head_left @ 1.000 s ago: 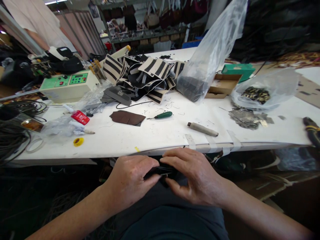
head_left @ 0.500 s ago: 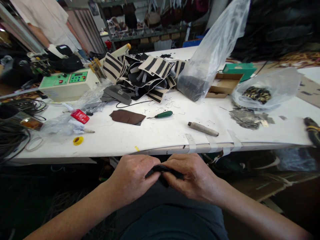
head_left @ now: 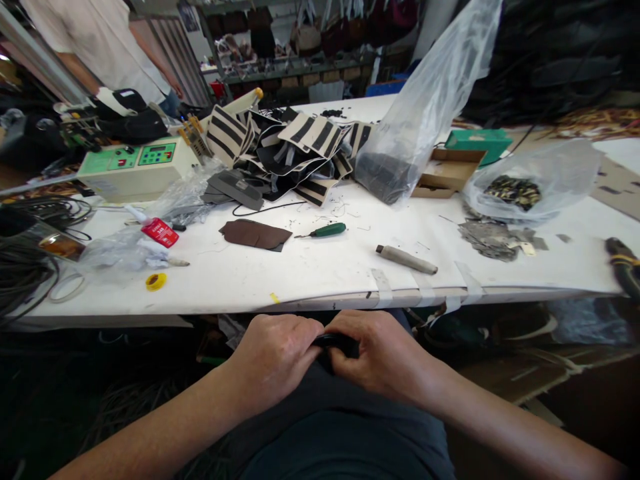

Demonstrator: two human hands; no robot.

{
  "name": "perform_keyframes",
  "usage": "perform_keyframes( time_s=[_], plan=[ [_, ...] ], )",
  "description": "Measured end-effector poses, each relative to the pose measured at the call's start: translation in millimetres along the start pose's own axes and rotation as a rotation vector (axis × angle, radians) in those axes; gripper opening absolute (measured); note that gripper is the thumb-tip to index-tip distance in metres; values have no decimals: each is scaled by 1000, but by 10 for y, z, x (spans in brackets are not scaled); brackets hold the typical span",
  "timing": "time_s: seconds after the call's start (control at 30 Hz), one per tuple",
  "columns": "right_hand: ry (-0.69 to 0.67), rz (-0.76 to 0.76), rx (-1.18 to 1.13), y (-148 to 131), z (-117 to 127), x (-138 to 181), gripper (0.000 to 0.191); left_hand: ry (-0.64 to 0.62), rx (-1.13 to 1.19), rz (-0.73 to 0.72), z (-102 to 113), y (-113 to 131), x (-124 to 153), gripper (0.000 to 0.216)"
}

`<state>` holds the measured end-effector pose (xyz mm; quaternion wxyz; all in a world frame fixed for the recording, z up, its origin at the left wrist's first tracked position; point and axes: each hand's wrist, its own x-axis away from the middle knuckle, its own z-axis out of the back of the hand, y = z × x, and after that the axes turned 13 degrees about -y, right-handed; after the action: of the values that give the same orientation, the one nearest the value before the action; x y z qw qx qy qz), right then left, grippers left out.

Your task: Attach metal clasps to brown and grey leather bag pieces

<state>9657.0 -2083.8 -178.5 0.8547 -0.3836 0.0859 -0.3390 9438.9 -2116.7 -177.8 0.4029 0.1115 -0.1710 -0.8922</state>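
Note:
Between my two hands, just below the table's front edge, is a dark, glossy black strip [head_left: 336,341], perhaps leather. My left hand [head_left: 277,360] pinches its left end, with thumb and fingers closed. Fingers curled over its right part, my right hand [head_left: 375,350] grips it too. The hands nearly touch at the fingertips and hide most of the piece, so its full shape cannot be made out. On the table beyond them lie a green-handled awl [head_left: 327,230], a brown leather piece [head_left: 256,235] and a grey cylindrical rod [head_left: 407,259].
White table [head_left: 310,270] with a taped front edge. A control box [head_left: 140,170], a red bottle [head_left: 160,232] and yellow tape [head_left: 156,281] are left. Striped pieces [head_left: 313,137] are piled behind. Plastic bags [head_left: 390,173], metal plates [head_left: 487,239] and pliers [head_left: 623,267] are right. A person [head_left: 107,47] stands far left.
My hands have shifted slightly and still grip the black strip, with the left fingers turned further over it. The person at the back has moved a little to the right.

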Motion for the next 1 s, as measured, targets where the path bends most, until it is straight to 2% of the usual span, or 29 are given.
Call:
perform_keyframes(
  time_s=[0.23, 0.57, 0.87, 1.0],
  plan=[
    [-51, 195, 97, 57, 60, 8, 18, 54, -86, -140, 22, -16, 34, 8],
    [-50, 366, 301, 69, 68, 55, 6, 100, -74, -220, 83, 80, 97, 14],
    [15, 445, 298, 13, 38, 66, 9, 70, -58, -301, 108, 102, 174, 23],
    [7, 439, 301, 15, 34, 82, 9, 67, -49, -285, 102, 111, 173, 18]
  ],
)
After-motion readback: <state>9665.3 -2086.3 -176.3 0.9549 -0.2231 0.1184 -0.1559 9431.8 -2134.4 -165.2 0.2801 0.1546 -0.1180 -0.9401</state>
